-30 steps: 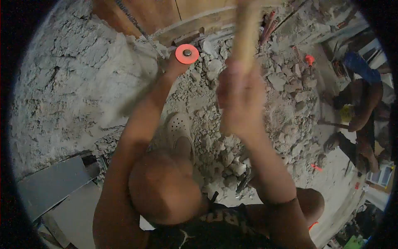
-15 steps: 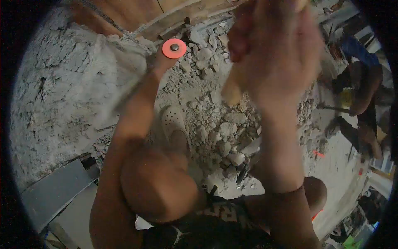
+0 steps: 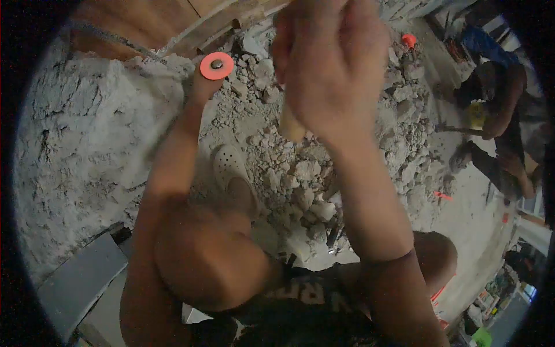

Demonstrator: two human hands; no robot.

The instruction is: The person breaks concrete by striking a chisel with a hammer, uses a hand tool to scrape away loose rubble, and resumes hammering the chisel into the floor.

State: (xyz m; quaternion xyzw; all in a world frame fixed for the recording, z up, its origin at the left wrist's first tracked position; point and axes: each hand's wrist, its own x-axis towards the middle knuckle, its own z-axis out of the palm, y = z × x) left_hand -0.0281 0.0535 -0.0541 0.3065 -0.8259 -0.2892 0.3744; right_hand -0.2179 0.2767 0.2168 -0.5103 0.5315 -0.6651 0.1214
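My left hand (image 3: 206, 88) is wrapped round a chisel (image 3: 225, 69) with a round orange hand guard. Its metal striking end faces up at me, and the guard hides most of my fingers and the shaft. My right hand (image 3: 340, 72) is raised close to the camera, closed round a wooden-handled hammer (image 3: 292, 125). The pale butt of the handle sticks out below the fist; the hammer's head is out of view. The chisel lies beside the rough grey wall (image 3: 87, 133), left of my right hand.
Broken rubble (image 3: 306, 170) covers the floor between my legs and beyond. My foot in a pale clog (image 3: 228, 165) stands at its left edge. At right, another person (image 3: 509, 110) crouches, holding a long-handled tool (image 3: 459, 130). An orange-topped object (image 3: 409, 40) lies in the rubble.
My right hand with the hammer has shifted left in view, nearer the chisel. The whole view has shifted somewhat, and the chisel guard appears farther left. Both grips stay closed.
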